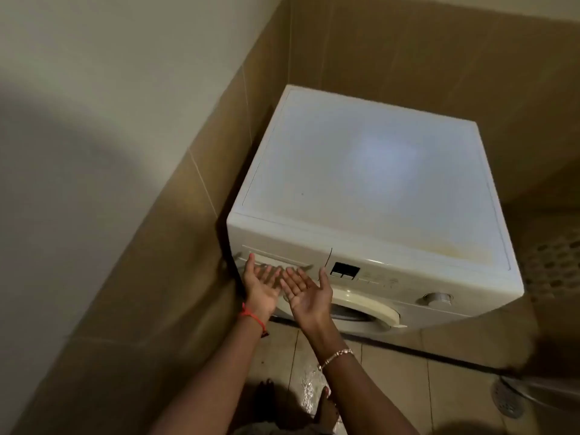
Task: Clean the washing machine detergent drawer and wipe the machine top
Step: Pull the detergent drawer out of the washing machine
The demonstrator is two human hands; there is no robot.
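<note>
Left hand (262, 288) and right hand (309, 295) side by side, palms up, fingers spread, holding nothing. Detergent drawer (282, 256) sits just past them, machine top (370, 183) beyond.

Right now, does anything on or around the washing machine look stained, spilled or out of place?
Yes. The machine top has a yellowish-brown stain along its front edge, toward the right. A wet, shiny patch lies on the floor tiles in front of the machine. Nothing looks askew or broken.
</note>
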